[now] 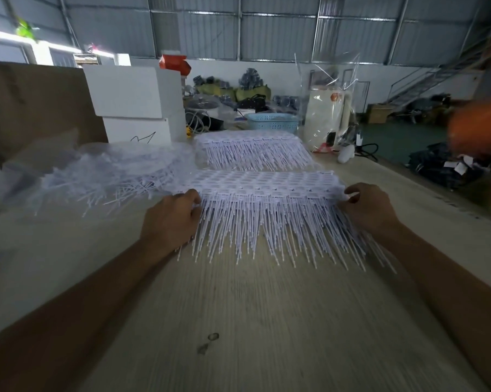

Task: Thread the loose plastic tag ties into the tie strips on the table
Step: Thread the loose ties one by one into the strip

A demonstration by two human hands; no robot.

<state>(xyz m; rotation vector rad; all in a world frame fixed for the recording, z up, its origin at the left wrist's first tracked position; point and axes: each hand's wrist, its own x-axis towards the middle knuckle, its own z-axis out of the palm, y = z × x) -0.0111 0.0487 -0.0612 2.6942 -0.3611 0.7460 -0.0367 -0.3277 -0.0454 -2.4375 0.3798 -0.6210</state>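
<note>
Both hands are on the near stack of tie strips point(264, 183), dead centre on the wooden table point(238, 321). The left hand point(172, 219) has its fingers curled onto the stack's nine o'clock end, the right hand point(370, 206) pinches the three o'clock end with bent fingers and thumb. White tails fan out from the stack toward six o'clock, lying flat on the wood. At twelve o'clock from it, just beyond, sits a second stack point(251, 149) with its own fringe. Out at ten o'clock lies the heap of loose tag ties point(111, 176), spilling from clear plastic. Further back: white boxes point(136, 103) at eleven o'clock, a blue basket point(272, 124) at twelve
</note>
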